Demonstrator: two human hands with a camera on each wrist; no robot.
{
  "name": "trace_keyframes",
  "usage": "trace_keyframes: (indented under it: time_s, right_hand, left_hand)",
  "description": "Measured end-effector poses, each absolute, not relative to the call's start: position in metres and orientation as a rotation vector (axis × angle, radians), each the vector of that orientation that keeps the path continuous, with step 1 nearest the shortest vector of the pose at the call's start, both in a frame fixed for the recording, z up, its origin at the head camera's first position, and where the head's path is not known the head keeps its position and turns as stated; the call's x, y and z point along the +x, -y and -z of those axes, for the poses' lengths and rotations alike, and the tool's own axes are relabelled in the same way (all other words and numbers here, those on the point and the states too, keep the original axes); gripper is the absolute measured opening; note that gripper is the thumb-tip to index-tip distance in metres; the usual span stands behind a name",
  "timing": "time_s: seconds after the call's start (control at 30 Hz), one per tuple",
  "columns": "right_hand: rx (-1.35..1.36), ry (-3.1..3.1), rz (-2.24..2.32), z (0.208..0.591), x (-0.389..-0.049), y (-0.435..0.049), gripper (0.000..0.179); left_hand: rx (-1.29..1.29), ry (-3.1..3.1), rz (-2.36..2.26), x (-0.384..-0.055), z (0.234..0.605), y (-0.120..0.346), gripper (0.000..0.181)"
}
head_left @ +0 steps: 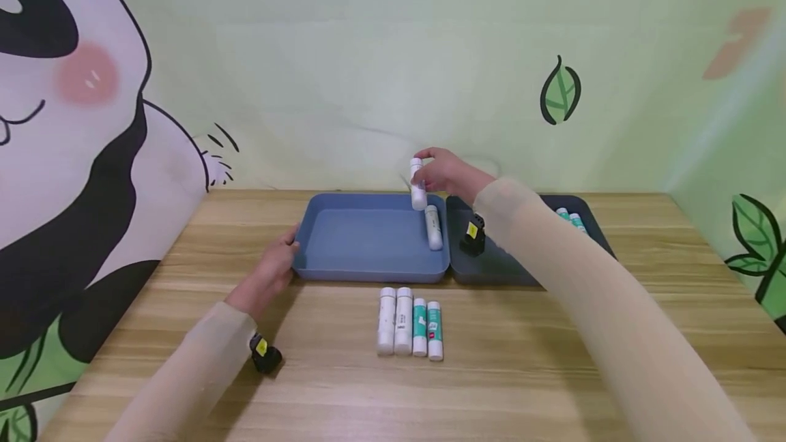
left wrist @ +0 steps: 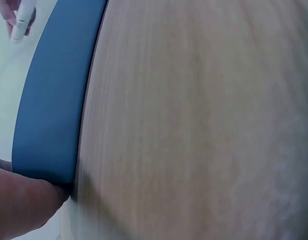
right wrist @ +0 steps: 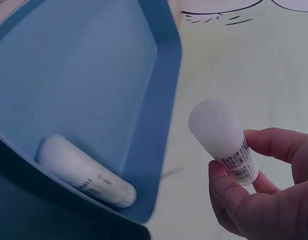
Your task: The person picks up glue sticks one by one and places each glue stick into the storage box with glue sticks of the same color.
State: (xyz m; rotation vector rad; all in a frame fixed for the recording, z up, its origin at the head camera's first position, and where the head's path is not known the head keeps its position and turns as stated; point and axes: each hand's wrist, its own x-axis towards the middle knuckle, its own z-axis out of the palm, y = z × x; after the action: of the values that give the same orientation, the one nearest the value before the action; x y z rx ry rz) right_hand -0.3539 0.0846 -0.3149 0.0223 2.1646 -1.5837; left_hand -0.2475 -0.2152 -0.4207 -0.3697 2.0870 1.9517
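Note:
My right hand [head_left: 443, 170] holds a white glue stick [head_left: 418, 186] upright above the back right part of the blue tray [head_left: 368, 273]. In the right wrist view, the thumb and fingers pinch this stick near one end, beside a printed barcode. Another white glue stick [head_left: 433, 228] lies inside the tray along its right wall. At the tray's left side, my left hand [head_left: 276, 266] grips the edge; the left wrist view shows a digit [left wrist: 23, 202] against the tray wall, the others mostly hidden.
In front of the blue tray, two large white glue sticks [head_left: 395, 322] and two smaller green-and-white ones [head_left: 427, 329] lie side by side on the wooden table [head_left: 331, 387]. A dark tray [head_left: 491, 277] adjoins on the right, holding green-and-white sticks [head_left: 571, 217], partly covered by my right arm.

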Motion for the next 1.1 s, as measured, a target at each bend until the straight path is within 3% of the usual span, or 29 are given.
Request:
trace_keyframes:
  time_s: [0.57,1.1]
  right_hand:
    - [0.020,-2.297,1.386,0.370,-0.345,-0.078,0.063]
    - [-0.160,-2.472,1.167,0.381,-0.338,-0.078,0.060]
  left_hand:
    - [-0.346,-2.083,-1.991,-0.244,0.425,0.213,0.057]
    - [-0.323,-2.089,-1.998,-0.245,0.422,0.213,0.056]
